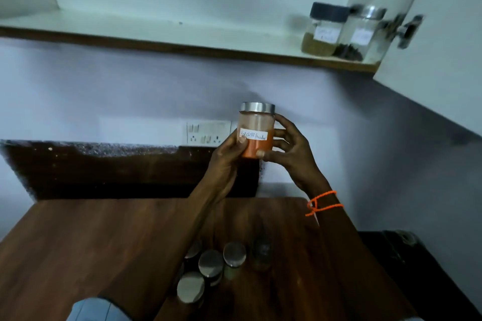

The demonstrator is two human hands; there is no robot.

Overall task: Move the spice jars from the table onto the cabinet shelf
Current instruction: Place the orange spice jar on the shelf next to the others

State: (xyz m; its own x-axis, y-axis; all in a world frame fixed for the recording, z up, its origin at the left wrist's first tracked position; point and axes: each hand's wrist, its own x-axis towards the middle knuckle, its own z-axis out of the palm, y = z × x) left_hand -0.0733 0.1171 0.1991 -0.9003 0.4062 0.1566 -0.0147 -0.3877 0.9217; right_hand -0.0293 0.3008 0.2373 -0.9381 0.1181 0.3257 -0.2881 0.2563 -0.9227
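Head view: a white cabinet [430,21] hangs open across the top, its door [443,41] swung out on the right with a metal hinge [408,31] showing. The cabinet shelf [156,28] has a brown front edge and is mostly bare, apart from two jars at its right end. Below it runs a pale wall [130,86] with a switch and socket panel [208,132]. A dark stone counter [104,167] sits against the wall, and nearer the camera is a brown wooden table [78,255].

On the shelf, a black-lidded jar [323,30] with yellowish-brown contents stands touching a steel-lidded jar [361,34] with dark contents; both carry white labels too blurred to read.

On the table, a cluster of steel-lidded jars [211,263] stands close together, seen from above, partly hidden behind the left forearm.

Between table and shelf, both hands hold up a chilli powder jar [257,130], upright, in front of the wall. It has a steel lid, orange-red powder inside and a handwritten white label. The left hand [229,151] grips it from the left with the thumb across the label's edge. The right hand [289,148] cups it from the right, thumb on the lower front and fingers curled behind. An orange thread [322,203] is tied round the right wrist.
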